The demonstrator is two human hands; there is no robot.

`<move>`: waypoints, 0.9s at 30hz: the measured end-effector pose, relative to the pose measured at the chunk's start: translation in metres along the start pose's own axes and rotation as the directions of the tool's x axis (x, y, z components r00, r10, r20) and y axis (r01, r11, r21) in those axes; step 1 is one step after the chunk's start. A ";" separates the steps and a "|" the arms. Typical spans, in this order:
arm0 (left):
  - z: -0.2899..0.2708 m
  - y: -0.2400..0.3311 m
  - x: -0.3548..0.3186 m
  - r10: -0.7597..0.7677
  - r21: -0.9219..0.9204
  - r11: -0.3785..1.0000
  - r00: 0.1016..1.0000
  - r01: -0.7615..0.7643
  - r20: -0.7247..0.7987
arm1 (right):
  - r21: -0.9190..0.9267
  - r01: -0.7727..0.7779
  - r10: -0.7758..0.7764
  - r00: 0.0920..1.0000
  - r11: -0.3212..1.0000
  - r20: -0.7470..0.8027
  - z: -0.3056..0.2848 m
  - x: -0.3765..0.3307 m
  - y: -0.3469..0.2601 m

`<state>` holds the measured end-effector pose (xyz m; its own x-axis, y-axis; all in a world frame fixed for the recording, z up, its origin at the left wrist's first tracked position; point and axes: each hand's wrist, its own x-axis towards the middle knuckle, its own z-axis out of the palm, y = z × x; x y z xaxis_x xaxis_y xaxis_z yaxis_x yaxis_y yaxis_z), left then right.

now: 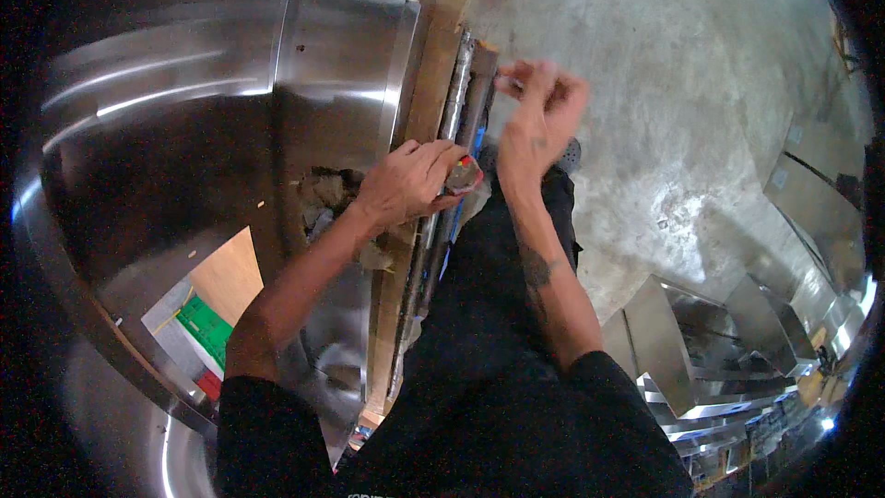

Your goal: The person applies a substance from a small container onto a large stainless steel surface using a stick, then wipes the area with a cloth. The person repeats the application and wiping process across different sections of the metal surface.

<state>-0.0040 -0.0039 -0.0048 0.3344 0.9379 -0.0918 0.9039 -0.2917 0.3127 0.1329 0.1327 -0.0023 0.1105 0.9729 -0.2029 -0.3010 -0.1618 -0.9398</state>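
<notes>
In my left hand [410, 183] is a small round can-like thing [464, 177]; its grey-brown end faces up and red and yellow show at its rim. The fingers wrap round its far side. My right hand [546, 115] is raised farther off to the right, over the floor. Its fingers are curled in a pinch and slightly smeared by motion; whatever they hold is too small to name. Below the left hand runs a long metal bar [454, 101] beside a wooden board [429, 83]. A crumpled brownish cloth [327, 192] lies left of that hand.
A large shiny steel surface [341, 83] fills the left side. A wood piece [230, 267] and a green item [203, 327] lie near its lower left. Concrete floor [664, 83] stretches right. Steel box-shaped parts [659, 341] stand at the lower right.
</notes>
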 end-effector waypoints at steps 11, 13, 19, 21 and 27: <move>-0.007 0.005 0.006 0.020 0.075 0.997 0.999 -0.017 -0.046 | 0.275 -0.083 0.116 0.988 0.958 -0.106 0.097 0.057 0.047; -0.009 0.004 0.006 0.025 0.084 0.996 0.999 -0.023 -0.027 | 0.260 -0.086 0.120 0.986 0.962 -0.115 0.099 0.056 0.050; -0.010 0.003 0.005 0.022 0.065 0.998 0.999 -0.020 -0.030 | 0.169 -0.127 0.139 0.988 0.977 -0.060 0.097 0.053 0.047; -0.011 0.004 0.006 0.027 0.067 0.997 0.999 -0.025 -0.037 | 0.136 -0.139 0.147 0.988 0.981 -0.056 0.096 0.052 0.046; -0.010 0.003 -0.001 -0.087 -0.013 0.996 0.973 0.092 0.214 | 0.085 -0.102 0.107 0.993 0.991 -0.050 0.097 0.051 0.046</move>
<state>-0.0036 -0.0036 0.0053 0.3037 0.8980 -0.3184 0.9272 -0.2017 0.3156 0.0333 0.1912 -0.0297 0.1253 0.9406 -0.3155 -0.3897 -0.2458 -0.8875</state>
